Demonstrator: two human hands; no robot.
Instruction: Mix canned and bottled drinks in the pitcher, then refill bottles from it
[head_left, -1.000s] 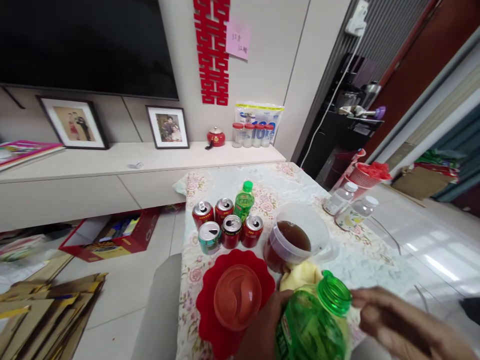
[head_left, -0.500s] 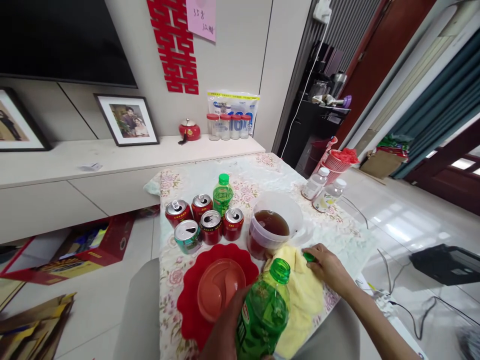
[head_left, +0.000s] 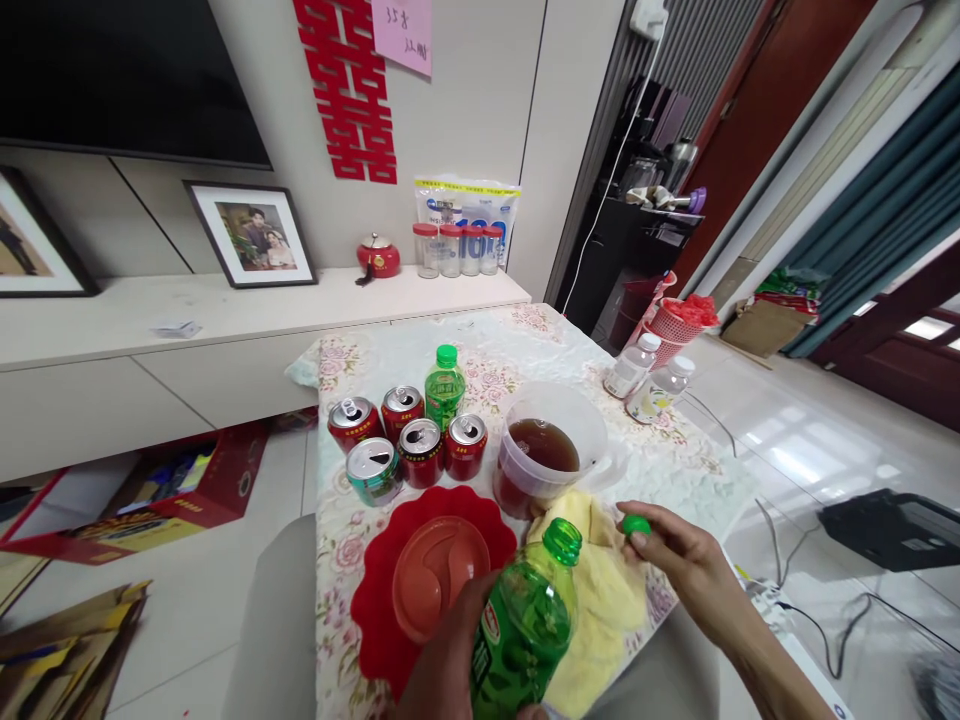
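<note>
My left hand (head_left: 450, 650) is wrapped round a green plastic bottle (head_left: 523, 630), uncapped and tilted slightly to the right, at the table's near edge. Between thumb and fingers my right hand (head_left: 679, 555) pinches a green bottle cap (head_left: 636, 526), over the right side of a yellow cloth (head_left: 592, 620). Beyond the cloth stands a translucent tub (head_left: 592, 430) part filled with brown liquid. Left of the bottle lies a red scalloped tray (head_left: 375, 620) with a pinkish-red divided dish (head_left: 420, 570) on it; my left hand partly covers both.
Opened red drink cans (head_left: 421, 460), a teal can (head_left: 373, 478) and a capped green bottle (head_left: 445, 385) stand left of the tub. Two white-capped clear bottles (head_left: 656, 395) are at the table's right edge, beside a pink basket (head_left: 667, 330). Red-lidded jars (head_left: 450, 255) line the cabinet behind.
My right hand has turned and shifted slightly right with the cap, lifting off the cloth so that more of the cap shows. The bottle in my left hand has hardly moved.
</note>
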